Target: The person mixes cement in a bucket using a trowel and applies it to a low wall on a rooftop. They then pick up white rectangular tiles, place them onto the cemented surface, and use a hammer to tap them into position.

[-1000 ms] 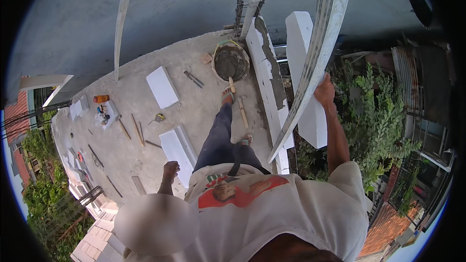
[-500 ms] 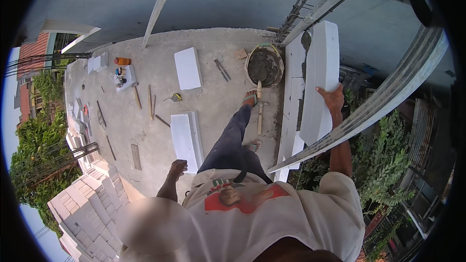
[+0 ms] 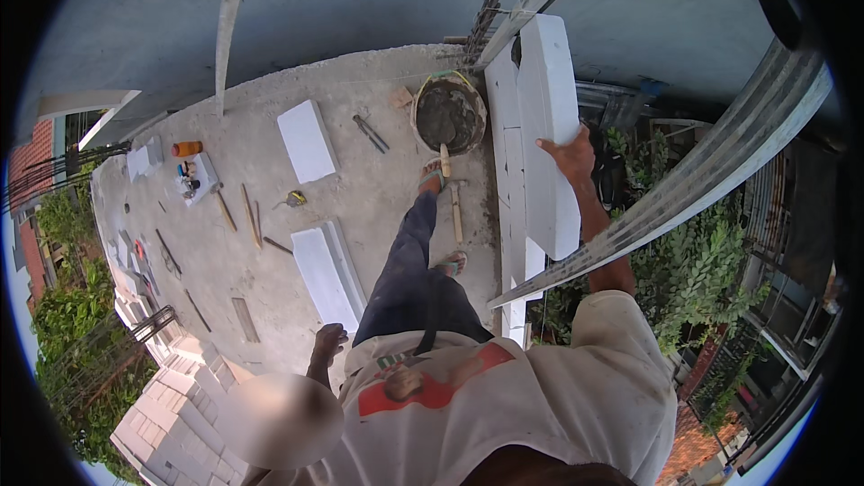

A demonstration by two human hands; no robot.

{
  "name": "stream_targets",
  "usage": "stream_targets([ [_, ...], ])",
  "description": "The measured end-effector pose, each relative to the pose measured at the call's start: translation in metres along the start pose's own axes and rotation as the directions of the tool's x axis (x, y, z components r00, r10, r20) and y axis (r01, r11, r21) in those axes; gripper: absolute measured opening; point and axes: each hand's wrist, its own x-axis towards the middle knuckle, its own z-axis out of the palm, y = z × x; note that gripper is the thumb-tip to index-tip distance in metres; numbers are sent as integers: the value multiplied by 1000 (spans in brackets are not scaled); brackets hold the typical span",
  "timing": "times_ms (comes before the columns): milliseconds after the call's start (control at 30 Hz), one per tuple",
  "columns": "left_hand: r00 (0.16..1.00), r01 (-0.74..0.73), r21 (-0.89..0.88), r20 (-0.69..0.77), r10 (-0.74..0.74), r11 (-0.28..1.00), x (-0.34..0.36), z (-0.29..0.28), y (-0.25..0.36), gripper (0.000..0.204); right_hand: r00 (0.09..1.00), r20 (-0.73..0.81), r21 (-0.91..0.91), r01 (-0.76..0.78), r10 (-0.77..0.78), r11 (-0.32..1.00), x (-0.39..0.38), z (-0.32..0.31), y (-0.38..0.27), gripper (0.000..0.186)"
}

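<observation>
My right hand (image 3: 570, 157) grips a long white lightweight concrete block (image 3: 549, 117), its thumb over the top and its fingers at the outer side. This block sits along the top of a low wall of white blocks (image 3: 509, 162), on my right. A dab of grey mortar shows near its far end. My left hand (image 3: 329, 342) hangs by my left hip with curled fingers and nothing visible in it. By the wall's far end stands a bucket (image 3: 419, 121) of wet mortar with a wooden-handled trowel (image 3: 445, 160) in it.
A hammer (image 3: 456, 211) lies beside my feet. White blocks (image 3: 308, 141), pincers (image 3: 369, 134) and a tape measure (image 3: 293, 199) are on the concrete floor. A slanting pale beam (image 3: 693, 207) crosses above my right forearm. Block stacks (image 3: 171, 405) stand at lower left.
The block under my right hand has come closer over the wall, covering most of the mortar strip seen before. The whole view has shifted, and floor things appear farther left.
</observation>
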Motion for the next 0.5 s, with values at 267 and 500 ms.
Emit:
stream_targets([
  [267, 999, 30, 23, -18, -29, 999, -1, -3, -11, 54, 999, 24, 27, -27, 27, 999, 7, 10, -4, 111],
  [500, 999, 41, 3, -6, -41, 999, -1, 1, -11, 53, 1000, 5, -56, -30, 31, 998, 11, 18, -1, 115],
])
